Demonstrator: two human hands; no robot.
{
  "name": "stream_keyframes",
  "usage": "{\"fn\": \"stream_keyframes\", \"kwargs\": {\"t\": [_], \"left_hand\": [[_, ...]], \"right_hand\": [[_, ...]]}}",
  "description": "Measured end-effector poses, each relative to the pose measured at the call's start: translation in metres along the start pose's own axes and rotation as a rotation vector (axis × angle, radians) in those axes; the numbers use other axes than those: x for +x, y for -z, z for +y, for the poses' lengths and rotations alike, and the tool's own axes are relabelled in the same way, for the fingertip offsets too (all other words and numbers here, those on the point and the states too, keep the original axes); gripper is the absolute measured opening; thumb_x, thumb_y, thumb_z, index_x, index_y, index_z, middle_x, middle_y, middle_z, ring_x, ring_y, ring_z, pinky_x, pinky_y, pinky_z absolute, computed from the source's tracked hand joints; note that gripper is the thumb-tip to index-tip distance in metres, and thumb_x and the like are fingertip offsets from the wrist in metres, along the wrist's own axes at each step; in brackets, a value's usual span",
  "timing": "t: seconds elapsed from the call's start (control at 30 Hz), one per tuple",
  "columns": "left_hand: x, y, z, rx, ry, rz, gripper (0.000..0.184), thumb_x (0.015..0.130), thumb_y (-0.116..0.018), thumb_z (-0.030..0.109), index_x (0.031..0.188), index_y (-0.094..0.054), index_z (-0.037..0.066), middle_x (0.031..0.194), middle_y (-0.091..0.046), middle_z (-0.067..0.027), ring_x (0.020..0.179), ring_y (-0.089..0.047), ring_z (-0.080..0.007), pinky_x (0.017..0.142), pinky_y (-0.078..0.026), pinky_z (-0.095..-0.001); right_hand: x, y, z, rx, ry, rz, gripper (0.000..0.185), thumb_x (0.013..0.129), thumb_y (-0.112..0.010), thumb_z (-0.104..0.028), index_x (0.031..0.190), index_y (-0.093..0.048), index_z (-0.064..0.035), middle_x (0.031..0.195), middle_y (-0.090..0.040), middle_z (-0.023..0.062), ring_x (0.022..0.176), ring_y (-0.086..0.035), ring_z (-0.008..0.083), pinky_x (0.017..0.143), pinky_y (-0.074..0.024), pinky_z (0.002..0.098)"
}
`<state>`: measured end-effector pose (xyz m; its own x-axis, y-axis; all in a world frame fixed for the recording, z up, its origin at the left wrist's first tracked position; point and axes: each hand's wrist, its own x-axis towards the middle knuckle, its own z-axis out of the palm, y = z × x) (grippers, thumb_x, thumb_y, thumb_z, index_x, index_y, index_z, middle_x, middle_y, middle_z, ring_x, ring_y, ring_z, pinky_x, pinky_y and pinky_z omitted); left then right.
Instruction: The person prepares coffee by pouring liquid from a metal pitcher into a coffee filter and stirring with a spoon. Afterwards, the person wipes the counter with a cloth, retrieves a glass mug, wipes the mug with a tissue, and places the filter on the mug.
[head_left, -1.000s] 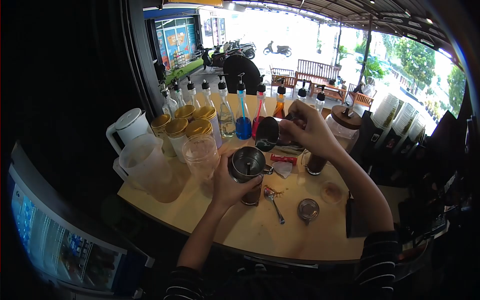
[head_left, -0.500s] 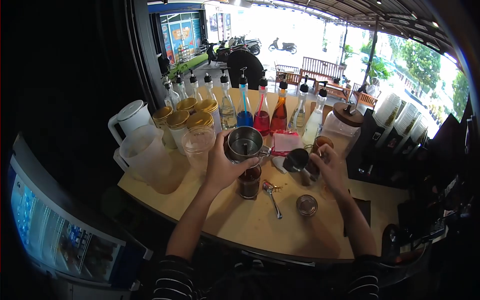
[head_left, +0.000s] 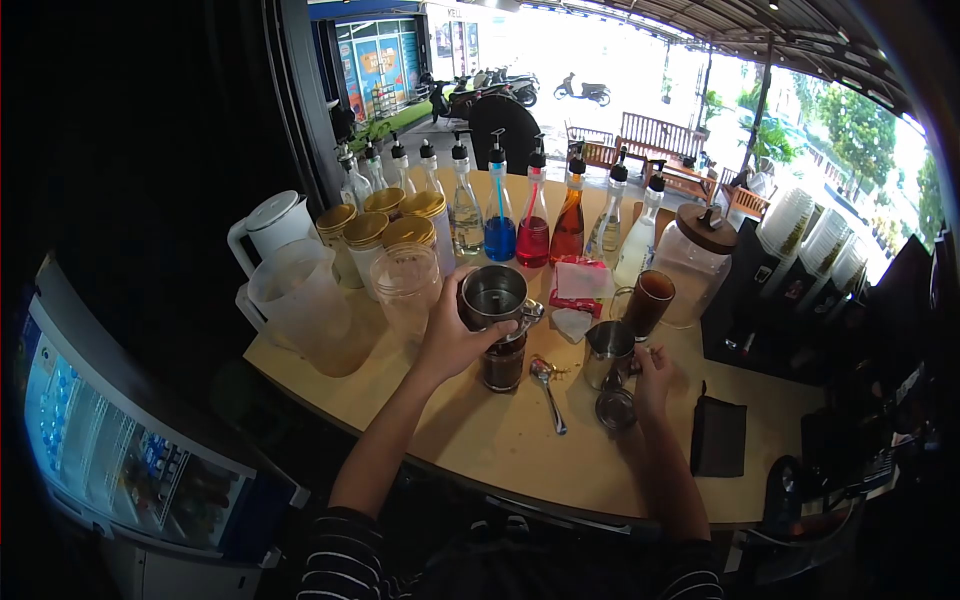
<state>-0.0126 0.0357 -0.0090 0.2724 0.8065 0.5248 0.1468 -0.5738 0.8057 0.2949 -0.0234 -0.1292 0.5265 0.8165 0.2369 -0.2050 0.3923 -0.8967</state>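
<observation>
Steel cup: one, handled (head_left: pixel 492 297); at eleven o'clock from the spoon (all bearings taken from it, twelve facing away from the wearer).
Left hand: one (head_left: pixel 450 335); clamped round the near-left side of the steel cup, thumb across its front.
Tumbler: one, glass, holding dark liquid (head_left: pixel 503 370); at ten o'clock, under the cup (contact between the two cannot be told).
Steel pitcher: one, spouted (head_left: pixel 608 350); at two o'clock, the mouth facing up.
Right hand: one (head_left: pixel 655 375); fingers clamped on the pitcher's handle, well apart from the left.
Spoon: one, metal (head_left: pixel 548 395); flat on the wooden counter (head_left: pixel 480 440), bowl end away from the wearer, brown spill beside it.
Small round vessel: one (head_left: pixel 615 410); three o'clock, just beside the pitcher's base (jar or lid, hard to tell).
Glass mug: one, brown contents (head_left: pixel 652 300); between one and two, behind the pitcher.
Red packet: one (head_left: pixel 575 305); between twelve and one, pale paper on top.
Pump bottles: a row, blue (head_left: pixel 500 240), red (head_left: pixel 533 240) and amber (head_left: pixel 568 235) among them; near twelve.
Gold-lidded jars: a cluster (head_left: pixel 408 233); between ten and eleven.
Plastic jug: one, translucent (head_left: pixel 300 295); near ten, farther out.
Black pouch: one (head_left: pixel 718 438); three o'clock, farther right.
</observation>
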Motion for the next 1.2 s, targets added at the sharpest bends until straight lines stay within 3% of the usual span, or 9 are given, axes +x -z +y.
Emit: {"fn": "stream_keyframes", "kwargs": {"t": [0.23,0.47,0.67,0.77,0.83,0.9,1.0,1.1,1.2], "left_hand": [[-0.011,-0.01,-0.019,0.044,-0.006,0.033,0.079,0.068,-0.084,0.029,0.125,-0.037,0.002,0.117,-0.057,-0.0154,0.111,-0.058,-0.0259,0.095,-0.045,-0.0372],[-0.019,-0.015,-0.014,0.064,-0.025,0.033,0.079,0.068,-0.084,0.025,0.126,-0.037,0.002,0.12,-0.055,-0.0167,0.113,-0.057,-0.0256,0.096,-0.045,-0.0371],[-0.037,-0.017,-0.003,0.021,-0.112,0.197,0.084,0.069,-0.083,0.02,0.134,-0.033,0.001,0.131,-0.046,-0.0184,0.127,-0.043,-0.0273,0.106,-0.035,-0.0404],[-0.051,0.007,-0.005,0.1,-0.21,0.248,0.086,0.07,-0.081,0.018,0.137,-0.03,0.0,0.136,-0.041,-0.0187,0.129,-0.039,-0.0281,0.108,-0.03,-0.0421],[-0.058,0.033,-0.019,0.159,-0.278,0.417,0.085,0.071,-0.081,0.018,0.137,-0.03,0.0,0.138,-0.039,-0.0191,0.128,-0.04,-0.0283,0.108,-0.03,-0.0427],[-0.061,0.049,-0.033,0.154,-0.259,0.497,0.088,0.07,-0.081,0.019,0.138,-0.029,0.0,0.137,-0.039,-0.0193,0.128,-0.04,-0.0281,0.107,-0.03,-0.043],[-0.064,0.058,-0.074,0.178,-0.047,0.562,0.094,0.065,-0.083,0.019,0.138,-0.028,0.0,0.134,-0.042,-0.0189,0.127,-0.041,-0.0284,0.107,-0.029,-0.0423],[-0.064,0.056,-0.112,0.153,-0.013,0.412,0.097,0.06,-0.086,0.02,0.135,-0.03,0.0,0.133,-0.042,-0.0181,0.125,-0.041,-0.0278,0.104,-0.034,-0.0405],[-0.059,0.056,-0.124,-0.36,0.314,0.103,0.096,0.055,-0.088,0.02,0.131,-0.032,0.001,0.134,-0.039,-0.0177,0.123,-0.042,-0.0268,0.099,-0.041,-0.0389]], "right_hand": [[-0.01,0.001,0.006,-0.156,0.091,-0.072,0.01,0.095,-0.055,-0.012,0.092,-0.049,-0.0049,0.078,-0.053,-0.0018,0.07,-0.05,0.0053,0.064,-0.0402,0.0207],[-0.009,0.01,0.009,-0.367,0.17,-0.099,0.014,0.096,-0.055,-0.016,0.096,-0.049,-0.0029,0.081,-0.053,-0.0002,0.075,-0.054,0.0065,0.069,-0.0452,0.0226],[-0.012,0.005,0.007,-0.326,0.126,-0.095,0.019,0.096,-0.054,-0.019,0.101,-0.049,-0.0017,0.085,-0.054,0.0028,0.075,-0.054,0.0088,0.069,-0.0465,0.0234],[-0.02,-0.006,-0.018,-0.524,0.233,-0.026,0.016,0.095,-0.054,-0.014,0.104,-0.049,-0.0014,0.094,-0.054,0.0081,0.084,-0.055,0.0142,0.075,-0.0454,0.0276],[-0.02,-0.007,-0.026,-0.755,0.595,-0.027,0.016,0.091,-0.053,-0.008,0.106,-0.049,-0.0015,0.103,-0.052,0.0131,0.095,-0.053,0.0217,0.082,-0.042,0.032],[-0.026,-0.022,-0.039,-0.644,0.584,-0.031,0.019,0.087,-0.055,-0.003,0.105,-0.05,-0.0017,0.107,-0.051,0.0148,0.104,-0.049,0.0262,0.086,-0.0384,0.0339],[-0.043,-0.072,-0.076,-0.726,0.834,-0.119,0.019,0.084,-0.058,-0.002,0.103,-0.052,-0.0014,0.106,-0.052,0.0143,0.102,-0.051,0.0265,0.086,-0.0398,0.0345],[-0.058,-0.13,-0.109,-0.699,0.919,-0.429,0.019,0.081,-0.061,-0.001,0.098,-0.054,-0.0003,0.105,-0.053,0.0159,0.098,-0.053,0.0308,0.085,-0.0429,0.0371],[-0.061,-0.188,-0.134,-0.727,0.97,-0.67,0.018,0.08,-0.061,-0.001,0.097,-0.055,-0.0001,0.103,-0.054,0.0158,0.097,-0.055,0.0335,0.084,-0.045,0.038]]}}
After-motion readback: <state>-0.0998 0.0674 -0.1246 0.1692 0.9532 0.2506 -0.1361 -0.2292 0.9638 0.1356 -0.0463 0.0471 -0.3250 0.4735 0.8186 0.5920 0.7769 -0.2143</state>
